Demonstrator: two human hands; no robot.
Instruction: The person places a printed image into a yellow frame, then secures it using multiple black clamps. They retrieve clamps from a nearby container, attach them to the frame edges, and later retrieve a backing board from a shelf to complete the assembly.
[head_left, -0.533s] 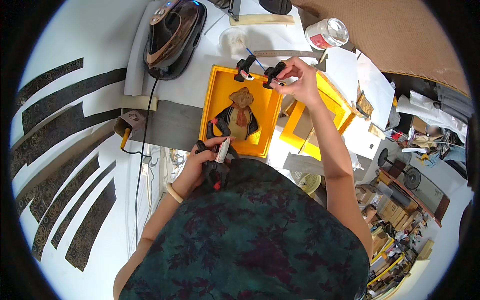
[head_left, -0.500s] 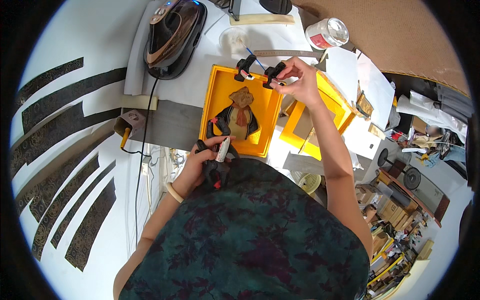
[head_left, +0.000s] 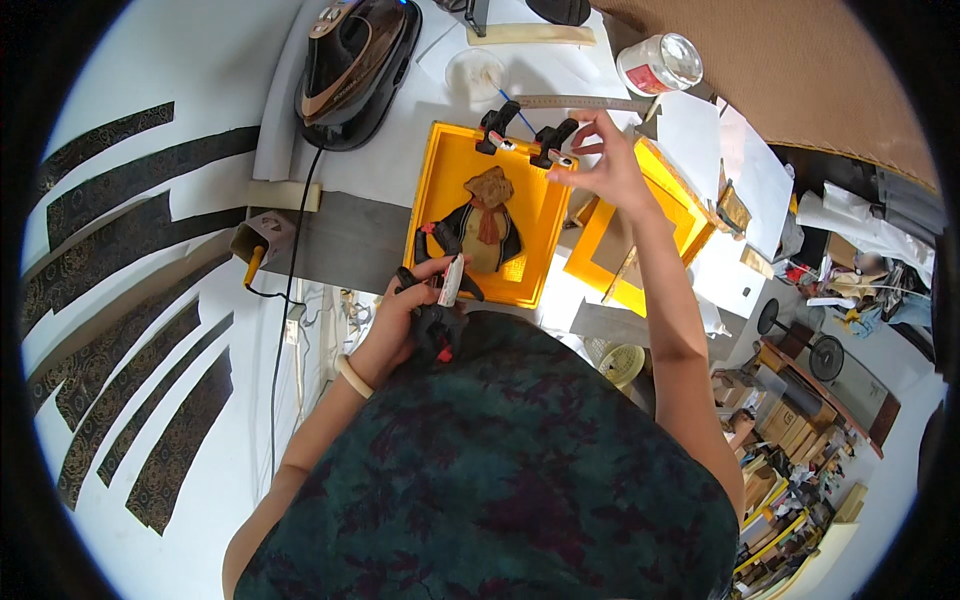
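Note:
A yellow box frame [head_left: 551,240] lies before me, with a brown figure in a dark coat and reddish scarf [head_left: 487,222] inside. Two black spring clamps grip its far rim, a left one [head_left: 494,128] and a right one [head_left: 552,143]. Just right of the second clamp is my right hand [head_left: 612,172], its thumb and fingers spread with nothing between them. Near the frame's front left corner, my left hand [head_left: 395,322] is closed around black spring clamps [head_left: 437,322] with red tips. How many it holds is partly hidden by the fingers.
A second yellow frame [head_left: 592,262] rests at the right of the first. Behind are a steam iron [head_left: 358,70] on its base, a white jar [head_left: 660,63], a ruler [head_left: 575,102] and a round dish [head_left: 476,75] with a blue stick. Dark patterned strips [head_left: 150,225] hang at left.
My right hand has let go of the right clamp, which stays on the far rim, and has opened slightly to the right. The left hand still holds its clamps.

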